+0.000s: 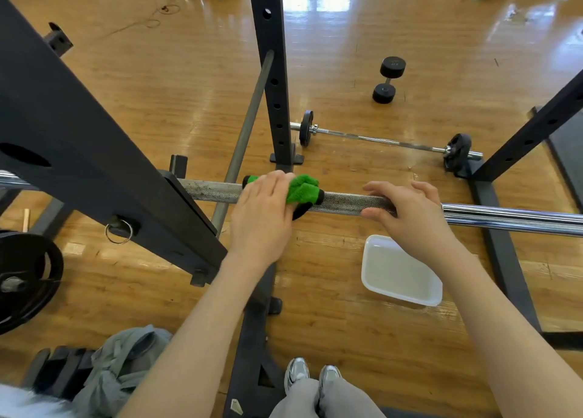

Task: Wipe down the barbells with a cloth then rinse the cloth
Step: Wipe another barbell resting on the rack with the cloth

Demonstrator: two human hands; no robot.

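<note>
The cloth (301, 188) is lying folded over the knurled part of the barbell (347, 203), which is resting in the rack (94, 152) and running from left to right across the middle of the scene. The cloth is looking soft, thick and light, so it is probably bending easily around the round bar and is best held by wrapping it over the top and pressing from both sides. The barbell is looking stiff and heavy; its rough grey knurl is likely giving good friction to the cloth, while the shiny part on the right is likely more slippery. The left hand (262, 215) is covering the left part of the cloth, palm down, with the fingers (277, 181) curling over the far side of the bar, so it is gripping the cloth against the bar. The right hand (407, 211) is sitting just right of the cloth, apart from it, with its fingers bent over the bar and the thumb coming under on the near side, so it is holding the bar steady. Both forearms are reaching forward from the near edge. A tray (432, 294) of water is standing on the floor, near and below the right hand, probably for the rinsing, which is not yet done.
</note>
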